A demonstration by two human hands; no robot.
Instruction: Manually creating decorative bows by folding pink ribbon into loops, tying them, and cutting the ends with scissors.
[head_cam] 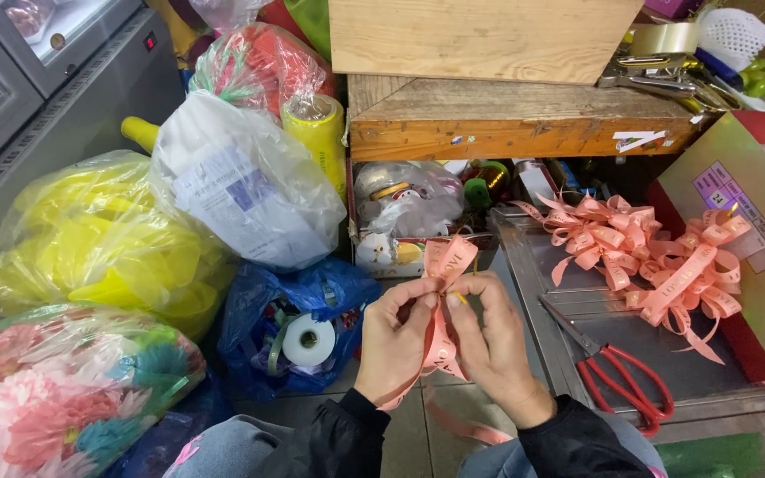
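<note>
My left hand [394,341] and my right hand [494,341] are together at the bottom centre, both pinching a pink printed ribbon [446,264]. The ribbon is folded into loops above my fingertips, and its tail hangs down between my hands to the floor. A pile of finished pink ribbon bows [657,257] lies to the right on a metal surface [577,301]. Red-handled scissors [617,367] rest on that surface, just right of my right hand.
Plastic bags surround the left side: yellow [90,239], white [241,186], blue with a tape roll [307,336], and one of artificial flowers [64,381]. A wooden shelf [506,124] stands ahead. A red and green box [745,230] leans at right.
</note>
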